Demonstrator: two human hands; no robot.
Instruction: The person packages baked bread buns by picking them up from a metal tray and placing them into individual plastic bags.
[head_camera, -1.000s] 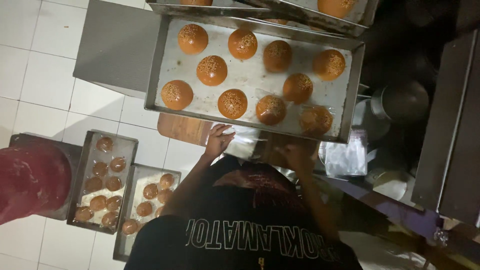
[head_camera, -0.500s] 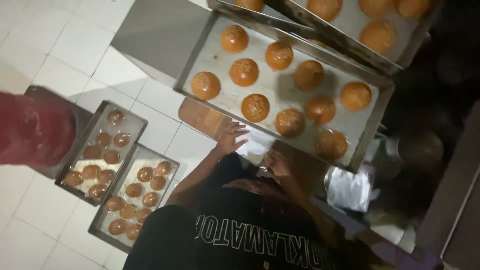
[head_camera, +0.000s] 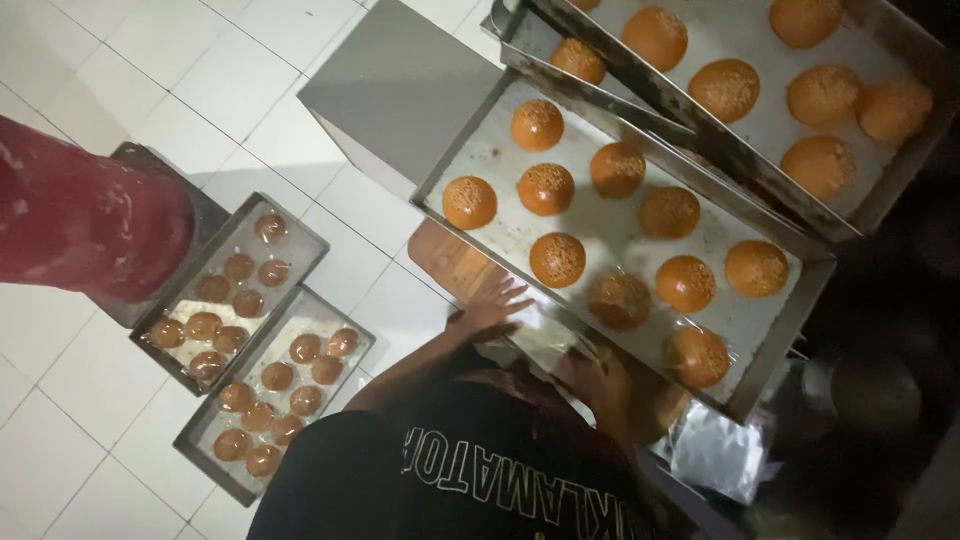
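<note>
A metal tray (head_camera: 487, 152) lined with pale paper holds several round, golden, seed-topped buns (head_camera: 556, 259). My left hand (head_camera: 490, 308) lies with its fingers spread on a clear plastic sheet at the tray's near edge, next to a wooden board (head_camera: 443, 258). My right hand (head_camera: 598, 375) is in shadow under the same edge, below a bun; its grip is too dark to read. My black printed shirt (head_camera: 470, 480) fills the bottom of the view.
A second bun tray (head_camera: 905, 165) overlaps the first at the upper right. Two smaller trays of darker buns (head_camera: 300, 243) (head_camera: 205, 452) sit on the white tiled floor at left, beside a red container (head_camera: 85, 225). Crumpled clear plastic (head_camera: 715, 450) lies at lower right.
The view has swung, so the bun trays now sit higher and further right and the floor trays have come closer. Both hands stay at the tray's near edge.
</note>
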